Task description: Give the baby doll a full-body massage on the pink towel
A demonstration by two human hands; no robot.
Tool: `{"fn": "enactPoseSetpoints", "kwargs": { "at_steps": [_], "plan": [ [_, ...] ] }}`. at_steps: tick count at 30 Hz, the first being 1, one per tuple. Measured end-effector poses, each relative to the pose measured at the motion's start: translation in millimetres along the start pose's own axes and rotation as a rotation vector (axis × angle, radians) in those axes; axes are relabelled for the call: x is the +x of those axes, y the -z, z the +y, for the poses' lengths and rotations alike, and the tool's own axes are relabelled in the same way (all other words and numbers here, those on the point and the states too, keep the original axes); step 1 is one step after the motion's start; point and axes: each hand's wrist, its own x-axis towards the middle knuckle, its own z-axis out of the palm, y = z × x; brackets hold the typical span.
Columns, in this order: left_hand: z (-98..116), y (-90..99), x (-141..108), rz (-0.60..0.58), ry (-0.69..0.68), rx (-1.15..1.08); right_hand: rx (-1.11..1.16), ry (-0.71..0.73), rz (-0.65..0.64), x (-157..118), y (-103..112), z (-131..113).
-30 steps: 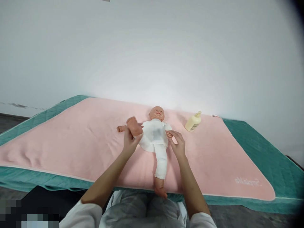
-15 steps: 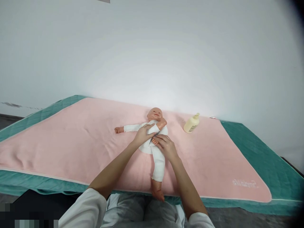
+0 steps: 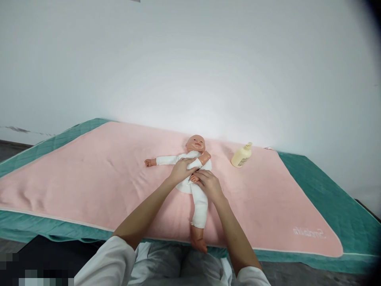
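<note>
A baby doll (image 3: 200,206) in white cloth lies on its back, head away from me, one arm out to the left and one leg straight toward me. Another limb is bent up across its chest, its bare end near the chin. My left hand (image 3: 182,170) is wrapped around this white-covered limb at the chest. My right hand (image 3: 210,185) is closed around another limb at the belly, with small doll fingers or toes showing beside its fingertips. The two hands nearly meet over the torso, and their grips are partly hidden.
A pale yellow pump bottle (image 3: 241,155) stands to the right of the doll. Under both is a pink mat (image 3: 98,178) on a green quilted bed (image 3: 321,178). A white wall (image 3: 190,71) rises behind the far edge.
The whole view has shifted slightly. Both hands keep their hold on the doll, and my left fingers have shifted slightly on the bent limb.
</note>
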Motion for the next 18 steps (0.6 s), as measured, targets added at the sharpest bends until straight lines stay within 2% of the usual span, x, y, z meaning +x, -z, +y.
{"fn": "enactPoseSetpoints", "kwargs": {
  "at_steps": [2,6,10,13,16,18],
  "plan": [
    [-1.0,-1.1,-3.3,0.053,0.004,-0.032,0.035,-0.009,-0.001,-0.4,2.9,1.1],
    [-2.2,0.0,-14.3,0.287,-0.033,-0.072,0.18,-0.088,0.061,-2.2,13.7,10.0],
    [0.8,10.6,-32.6,0.419,-0.123,-0.102,0.317,-0.228,0.197,-1.6,27.3,25.0],
    [3.5,22.9,-53.2,0.491,-0.14,-0.056,0.435,-0.377,0.366,-1.1,36.6,37.6],
    [2.1,36.0,-78.4,0.493,-0.179,-0.009,0.449,-0.546,0.542,-5.0,45.3,53.3],
    [-0.8,44.7,-95.7,0.406,-0.198,-0.013,0.374,-0.653,0.604,-11.1,50.0,67.5]
  ]
}}
